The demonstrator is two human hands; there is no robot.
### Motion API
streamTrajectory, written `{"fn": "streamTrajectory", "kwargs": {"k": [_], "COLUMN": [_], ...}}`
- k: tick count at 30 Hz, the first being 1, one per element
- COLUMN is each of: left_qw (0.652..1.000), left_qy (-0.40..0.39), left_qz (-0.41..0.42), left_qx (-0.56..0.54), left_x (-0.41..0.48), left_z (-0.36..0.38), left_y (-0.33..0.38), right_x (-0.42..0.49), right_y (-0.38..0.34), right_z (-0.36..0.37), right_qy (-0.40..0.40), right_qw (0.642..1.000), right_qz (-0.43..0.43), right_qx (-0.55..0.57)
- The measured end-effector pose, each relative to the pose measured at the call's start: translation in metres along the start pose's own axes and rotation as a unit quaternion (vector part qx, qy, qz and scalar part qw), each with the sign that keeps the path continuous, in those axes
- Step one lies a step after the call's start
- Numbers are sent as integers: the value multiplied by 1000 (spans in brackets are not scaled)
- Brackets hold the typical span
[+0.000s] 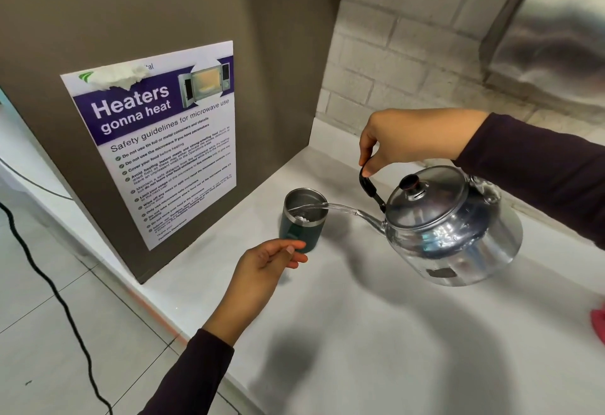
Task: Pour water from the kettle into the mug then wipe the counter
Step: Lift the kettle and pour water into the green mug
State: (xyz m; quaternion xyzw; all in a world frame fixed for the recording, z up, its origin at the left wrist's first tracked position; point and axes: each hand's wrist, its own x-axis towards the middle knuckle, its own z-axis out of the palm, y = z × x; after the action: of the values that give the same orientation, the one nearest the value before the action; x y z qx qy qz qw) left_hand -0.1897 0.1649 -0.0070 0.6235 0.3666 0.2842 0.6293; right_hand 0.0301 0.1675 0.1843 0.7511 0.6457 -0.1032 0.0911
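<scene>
A shiny metal kettle (455, 228) hangs tilted to the left above the white counter (360, 332). My right hand (409, 139) grips its black handle from above. A thin stream of water runs from the spout into the dark green mug (296, 228), which has a steel inside and stands upright on the counter. My left hand (265, 267) rests against the mug's near side, fingertips touching its lower wall.
A brown cabinet side (196, 21) with a microwave safety poster (163, 146) stands just left of the mug. Grey brick wall behind. A red cloth (599, 323) peeks in at the right edge. A black cable (49, 283) trails over the tiled floor.
</scene>
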Motion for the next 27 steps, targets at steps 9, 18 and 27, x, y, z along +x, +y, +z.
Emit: {"fn": "streamTrajectory", "kwargs": {"k": [9,18,27], "left_qw": [1000,1000,999], "left_qy": [-5,-8,-20], "left_qz": [1,4,25], "left_qx": [2,-1,-5], "left_x": [0,3,12], "left_z": [-3,-3,11], "left_y": [0,2,6], "right_x": [4,1,-30], "right_y": [-1,3,43], "right_z": [-3,-2,42], "right_qy": [-9,12,141], "right_qw": [1000,1000,983], "right_qz": [4,8,23], "right_qx": [-4,-4,113]}}
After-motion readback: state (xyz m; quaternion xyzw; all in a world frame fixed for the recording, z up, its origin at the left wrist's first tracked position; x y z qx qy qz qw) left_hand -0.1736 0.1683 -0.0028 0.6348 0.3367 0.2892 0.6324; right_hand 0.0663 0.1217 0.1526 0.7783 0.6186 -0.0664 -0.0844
